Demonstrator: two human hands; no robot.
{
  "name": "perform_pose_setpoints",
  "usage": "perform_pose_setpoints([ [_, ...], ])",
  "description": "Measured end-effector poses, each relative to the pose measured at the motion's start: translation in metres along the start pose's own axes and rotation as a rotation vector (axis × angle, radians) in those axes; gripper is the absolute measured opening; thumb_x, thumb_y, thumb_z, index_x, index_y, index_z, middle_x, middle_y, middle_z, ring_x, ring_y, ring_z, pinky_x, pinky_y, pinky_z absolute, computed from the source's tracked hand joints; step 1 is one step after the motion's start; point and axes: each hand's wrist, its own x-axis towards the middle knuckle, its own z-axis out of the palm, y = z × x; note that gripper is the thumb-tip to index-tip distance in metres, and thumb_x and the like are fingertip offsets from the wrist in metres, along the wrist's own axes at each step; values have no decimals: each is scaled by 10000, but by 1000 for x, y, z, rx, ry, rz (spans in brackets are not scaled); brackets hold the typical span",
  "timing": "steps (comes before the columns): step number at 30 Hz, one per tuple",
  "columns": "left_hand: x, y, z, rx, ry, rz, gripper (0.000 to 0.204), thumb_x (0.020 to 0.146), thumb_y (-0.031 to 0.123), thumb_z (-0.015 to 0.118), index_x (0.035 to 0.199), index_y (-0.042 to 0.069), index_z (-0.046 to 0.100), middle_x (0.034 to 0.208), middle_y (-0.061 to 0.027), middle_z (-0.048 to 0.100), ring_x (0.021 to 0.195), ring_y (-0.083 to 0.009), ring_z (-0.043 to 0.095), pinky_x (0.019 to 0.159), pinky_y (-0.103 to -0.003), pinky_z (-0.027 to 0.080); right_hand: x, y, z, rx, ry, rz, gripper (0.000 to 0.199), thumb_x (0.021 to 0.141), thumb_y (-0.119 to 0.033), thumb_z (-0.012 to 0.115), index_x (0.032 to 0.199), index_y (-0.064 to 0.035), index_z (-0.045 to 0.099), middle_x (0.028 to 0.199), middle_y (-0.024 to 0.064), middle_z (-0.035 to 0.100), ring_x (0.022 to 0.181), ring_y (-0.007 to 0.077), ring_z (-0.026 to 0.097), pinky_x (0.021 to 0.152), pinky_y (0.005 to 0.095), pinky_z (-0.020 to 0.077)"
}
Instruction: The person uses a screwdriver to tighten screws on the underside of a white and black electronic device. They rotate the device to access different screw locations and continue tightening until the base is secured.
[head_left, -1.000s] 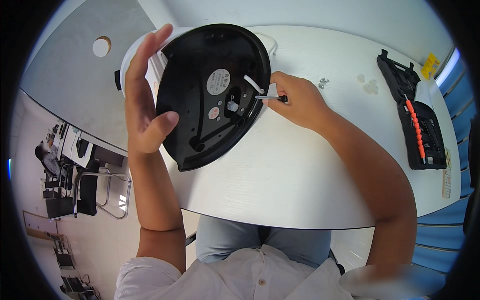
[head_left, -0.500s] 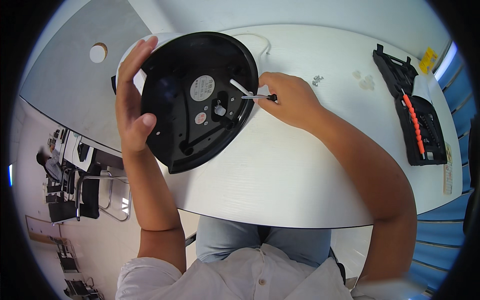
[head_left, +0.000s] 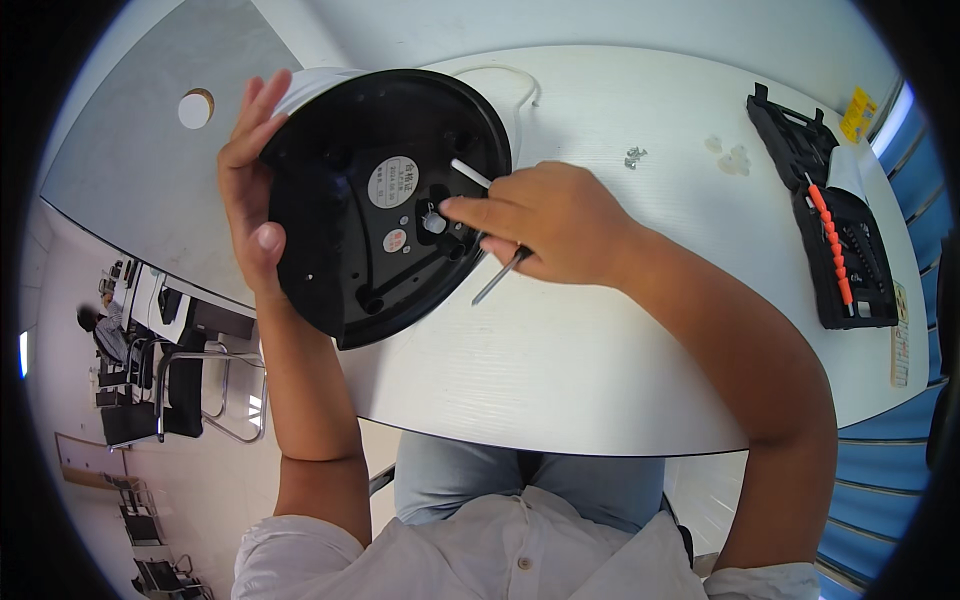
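Presently, the left hand (head_left: 250, 190) is supporting a glossy black, rounded base (head_left: 320, 225) at its left edge, the thumb and fingers standing apart. This base is facing the person, tilting over the white tabletop (head_left: 600, 370). The right hand (head_left: 570, 225) is clamping its fingers on a slim metal screwdriver (head_left: 492, 283), the index finger reaching just beside a small whitish fitting (head_left: 434, 224).

The black base (head_left: 350, 235) is held tilted, its underside with two pale round labels (head_left: 393, 182) and a white stub (head_left: 469, 172) exposed; beside its lower-right rim, the screwdriver (head_left: 497, 280) is gripped, metal shaft slanted down-left
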Motion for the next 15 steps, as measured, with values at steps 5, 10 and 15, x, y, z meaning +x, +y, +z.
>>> perform_pose_setpoints([
  [5, -9, -1, 2, 53, 13, 11, 697, 755, 528, 552, 1242, 36, 474, 1370, -238, 424, 1387, -325, 257, 1117, -515, 261, 9, -22, 2, 25, -458, 329, 715, 826, -227, 677, 1439, -170, 314, 788, 72, 642, 666, 269, 614, 606, 362, 487],
  [10, -5, 14, 15, 29, 83, -142, 709, 757, 530, 549, 1247, 25, 465, 1371, -238, 417, 1380, -322, 271, 1107, -511, 286, 4, -17, 5, 206, -423, 373, 706, 857, -227, 656, 1458, -172, 290, 737, 92, 614, 628, 246, 595, 606, 341, 474],
  [15, -2, 26, 24, 65, 74, -186, 710, 760, 531, 544, 1247, 19, 464, 1369, -237, 417, 1380, -324, 268, 1106, -510, 285, 8, -17, -5, 472, -471, 493, 671, 888, -190, 617, 1475, -207, 293, 661, 40, 526, 559, 160, 461, 579, 311, 405],
])
